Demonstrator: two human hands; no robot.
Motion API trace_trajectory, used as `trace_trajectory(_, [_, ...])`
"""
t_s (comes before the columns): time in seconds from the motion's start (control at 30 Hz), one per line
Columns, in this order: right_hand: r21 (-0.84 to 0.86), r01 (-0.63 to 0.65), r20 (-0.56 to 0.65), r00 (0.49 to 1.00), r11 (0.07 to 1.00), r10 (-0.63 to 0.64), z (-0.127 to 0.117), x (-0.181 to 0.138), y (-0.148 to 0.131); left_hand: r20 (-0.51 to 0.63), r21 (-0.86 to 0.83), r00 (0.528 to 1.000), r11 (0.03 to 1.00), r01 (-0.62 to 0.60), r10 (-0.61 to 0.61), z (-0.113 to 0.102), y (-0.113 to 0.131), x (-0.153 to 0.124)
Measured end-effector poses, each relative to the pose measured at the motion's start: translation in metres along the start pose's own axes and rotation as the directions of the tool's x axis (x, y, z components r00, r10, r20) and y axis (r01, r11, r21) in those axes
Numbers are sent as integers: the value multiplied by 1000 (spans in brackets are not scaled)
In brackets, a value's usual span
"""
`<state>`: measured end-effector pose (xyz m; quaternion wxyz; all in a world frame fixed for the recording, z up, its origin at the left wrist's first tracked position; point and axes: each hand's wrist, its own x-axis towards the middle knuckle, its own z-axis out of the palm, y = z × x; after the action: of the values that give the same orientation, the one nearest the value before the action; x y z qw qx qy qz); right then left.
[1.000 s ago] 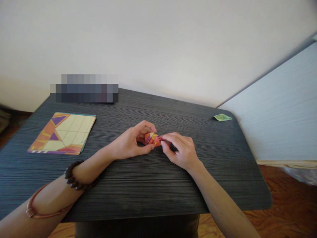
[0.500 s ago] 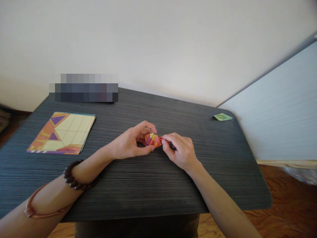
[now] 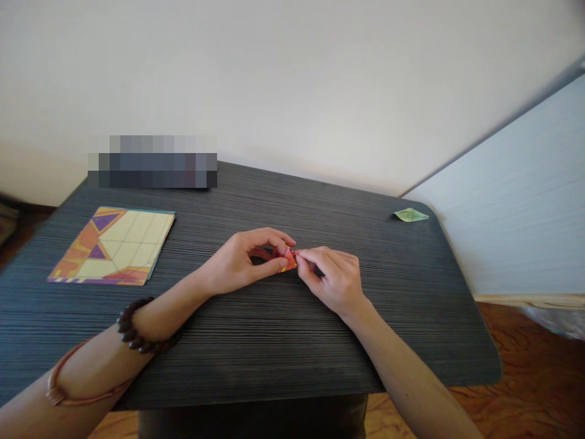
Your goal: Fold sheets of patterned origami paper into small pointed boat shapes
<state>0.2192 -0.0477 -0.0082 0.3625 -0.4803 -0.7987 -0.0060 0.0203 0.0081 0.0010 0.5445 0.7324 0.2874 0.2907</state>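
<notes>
A small folded piece of origami paper (image 3: 289, 261), orange-red with yellow and purple, is held between my two hands over the middle of the table. My left hand (image 3: 247, 262) grips it from the left, thumb in front and fingers curled behind. The fingertips of my right hand (image 3: 331, 274) pinch its right end. Much of the paper is hidden by my fingers, so its full shape does not show. A beaded bracelet (image 3: 132, 326) and a copper-coloured bangle (image 3: 57, 390) circle my left arm.
A stack of patterned paper sheets (image 3: 137, 244) lies on the dark ribbed table (image 3: 274, 353) at the left. Behind it is a blurred-out object (image 3: 155, 167). A green folded paper piece (image 3: 411, 214) rests near the far right corner. A pale panel (image 3: 516, 201) stands along the right.
My left thumb and fingers have shifted right and closed further over the folded paper, which now shows less. My right hand stays at its right end.
</notes>
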Motion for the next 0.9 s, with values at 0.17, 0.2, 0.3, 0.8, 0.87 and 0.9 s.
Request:
trace_trajectory(0.17, [12,-16,-19,1000,1000,16,-1,2,-2,-25,-11,1000,1000,-8,8,-1,-1,1])
trace_trajectory(0.2, [16,-19,-26,999,1000,20,-1,2,-3,-24,-10,1000,1000,-11,11,-1,-1,1])
trace_trajectory(0.3, [35,-32,-30,999,999,33,-1,3,-4,-11,10,999,999,-37,37,-1,0,1])
trace_trajectory(0.8, [28,-55,-9,998,998,55,2,2,-4,-28,70,1000,998,-3,5,2,-2,-1])
trace_trajectory(0.87, [19,-57,-10,998,998,58,2,2,-4,-44,78,999,997,2,2,2,-3,0])
trace_trajectory(0.9, [15,-60,-11,998,998,60,2,2,-5,-49,80,999,997,10,-7,2,-3,0])
